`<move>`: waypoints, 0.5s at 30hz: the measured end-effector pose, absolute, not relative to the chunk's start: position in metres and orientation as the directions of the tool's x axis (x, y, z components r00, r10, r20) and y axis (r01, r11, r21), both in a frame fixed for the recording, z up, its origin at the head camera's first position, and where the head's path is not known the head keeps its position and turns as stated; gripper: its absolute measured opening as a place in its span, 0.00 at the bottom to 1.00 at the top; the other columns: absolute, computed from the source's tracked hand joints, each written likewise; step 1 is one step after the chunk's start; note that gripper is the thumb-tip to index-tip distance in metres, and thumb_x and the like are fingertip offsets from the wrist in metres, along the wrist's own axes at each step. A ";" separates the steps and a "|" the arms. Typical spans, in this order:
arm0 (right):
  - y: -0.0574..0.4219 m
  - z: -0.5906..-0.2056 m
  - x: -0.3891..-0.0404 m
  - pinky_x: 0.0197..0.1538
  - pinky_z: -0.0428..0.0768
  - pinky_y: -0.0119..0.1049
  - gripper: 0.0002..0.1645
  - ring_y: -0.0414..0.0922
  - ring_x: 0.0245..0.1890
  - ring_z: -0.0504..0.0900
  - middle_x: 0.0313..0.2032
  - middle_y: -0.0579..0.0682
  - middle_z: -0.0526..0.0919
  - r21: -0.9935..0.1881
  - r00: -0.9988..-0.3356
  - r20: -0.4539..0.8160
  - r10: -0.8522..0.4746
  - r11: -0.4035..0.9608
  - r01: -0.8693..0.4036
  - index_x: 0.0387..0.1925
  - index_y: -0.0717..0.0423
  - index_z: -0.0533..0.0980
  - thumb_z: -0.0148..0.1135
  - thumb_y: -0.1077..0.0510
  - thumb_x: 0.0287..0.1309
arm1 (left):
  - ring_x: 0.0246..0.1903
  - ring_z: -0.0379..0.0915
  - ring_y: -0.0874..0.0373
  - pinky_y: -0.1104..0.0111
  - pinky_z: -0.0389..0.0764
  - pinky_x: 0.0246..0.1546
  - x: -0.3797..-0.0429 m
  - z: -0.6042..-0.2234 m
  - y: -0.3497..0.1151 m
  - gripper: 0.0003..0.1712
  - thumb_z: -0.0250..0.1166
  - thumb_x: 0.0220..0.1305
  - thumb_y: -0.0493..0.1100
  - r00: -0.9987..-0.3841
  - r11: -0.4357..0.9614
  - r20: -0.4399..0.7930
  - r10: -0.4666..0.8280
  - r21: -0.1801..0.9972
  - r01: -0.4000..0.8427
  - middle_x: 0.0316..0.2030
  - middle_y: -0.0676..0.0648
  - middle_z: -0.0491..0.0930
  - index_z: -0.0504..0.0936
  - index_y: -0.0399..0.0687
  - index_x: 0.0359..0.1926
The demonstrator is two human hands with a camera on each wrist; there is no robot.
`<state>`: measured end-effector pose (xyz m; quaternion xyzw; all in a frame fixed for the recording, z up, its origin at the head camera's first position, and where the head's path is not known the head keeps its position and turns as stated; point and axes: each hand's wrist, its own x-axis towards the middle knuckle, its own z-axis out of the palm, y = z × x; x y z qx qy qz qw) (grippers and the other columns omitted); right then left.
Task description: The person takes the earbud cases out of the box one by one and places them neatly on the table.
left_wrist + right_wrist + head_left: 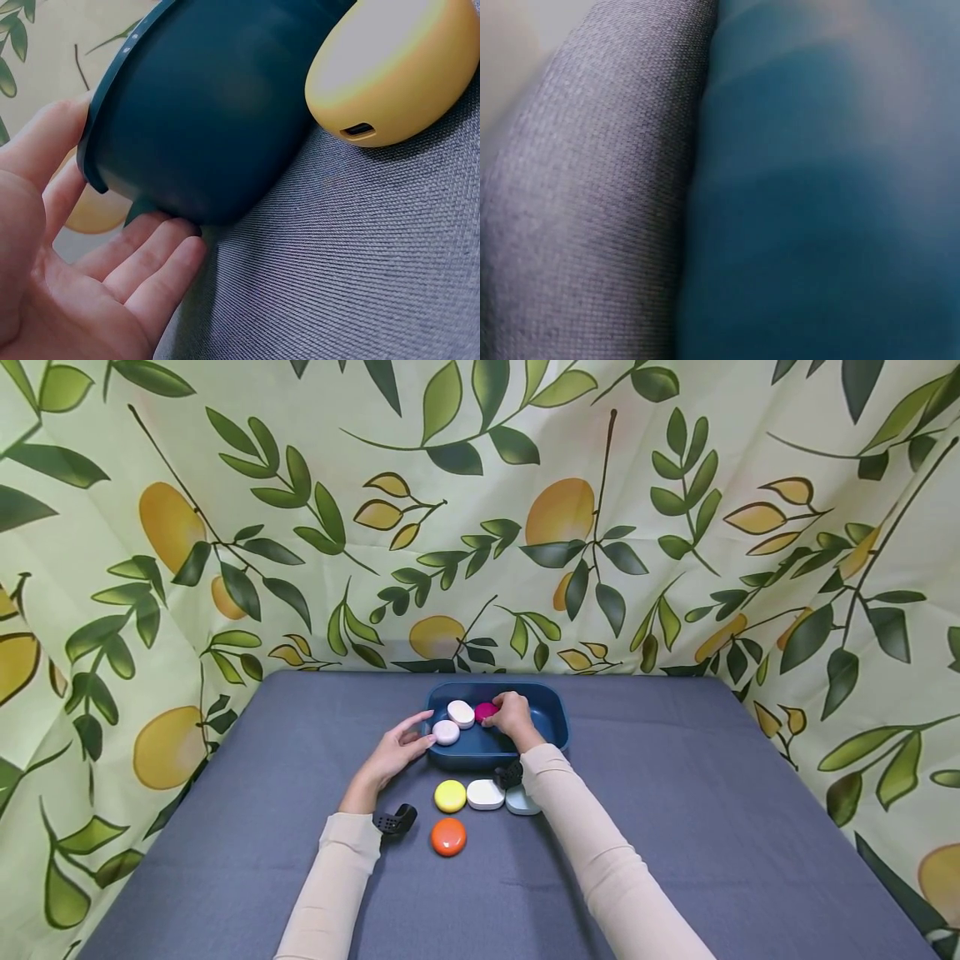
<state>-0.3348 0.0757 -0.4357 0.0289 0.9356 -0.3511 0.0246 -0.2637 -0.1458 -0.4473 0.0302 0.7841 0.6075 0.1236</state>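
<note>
A dark blue plastic bin (497, 762) stands at the back of the cloth-covered table. My right hand (516, 717) reaches into it and pinches a magenta rounded case (486, 713) between thumb and fingers. Left of that lie a white oval case (461, 714) and a pale round case (446, 732). At the bin's left end my left hand (397, 750) rests its thumb and extended fingers along the rim and outer wall (202, 112). The right wrist view has only the blurred bin wall (795, 225) beside grey cloth; the right hand is out of it.
In front of the bin sit a yellow rounded case (450, 796) with a small port slot, a white oval case (486, 794), and a pale blue case (522, 801) partly behind the right wrist. An orange round case (448, 837) is nearer. A leaf-patterned curtain (480, 527) hangs behind.
</note>
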 end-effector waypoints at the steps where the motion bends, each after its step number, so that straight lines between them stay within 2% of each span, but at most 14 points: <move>1: 0.076 -0.436 -0.335 0.62 0.77 0.45 0.30 0.54 0.53 0.78 0.53 0.61 0.82 -0.653 -0.997 -0.066 0.036 0.754 0.070 0.53 0.65 0.78 0.75 0.59 0.47 | 0.73 0.52 0.37 0.50 0.66 0.68 -0.264 -0.448 -0.146 0.33 0.61 0.67 0.47 -0.968 0.262 -0.157 0.196 0.960 -0.103 0.75 0.38 0.51 0.63 0.56 0.71; 9: 0.078 -0.432 -0.330 0.59 0.78 0.44 0.30 0.55 0.51 0.79 0.50 0.61 0.84 -0.597 -0.999 -0.018 0.038 0.801 0.042 0.50 0.65 0.80 0.76 0.55 0.45 | 0.73 0.53 0.38 0.50 0.66 0.68 -0.264 -0.449 -0.145 0.33 0.61 0.67 0.47 -0.966 0.263 -0.156 0.206 0.960 -0.099 0.75 0.37 0.51 0.63 0.55 0.71; 15: 0.082 -0.420 -0.325 0.55 0.81 0.43 0.30 0.54 0.49 0.80 0.48 0.61 0.85 -0.644 -0.998 -0.008 0.068 0.763 0.057 0.49 0.64 0.80 0.76 0.53 0.44 | 0.70 0.60 0.39 0.50 0.67 0.68 -0.265 -0.449 -0.145 0.32 0.61 0.67 0.43 -0.970 0.234 -0.125 0.208 0.969 -0.075 0.71 0.33 0.59 0.63 0.52 0.71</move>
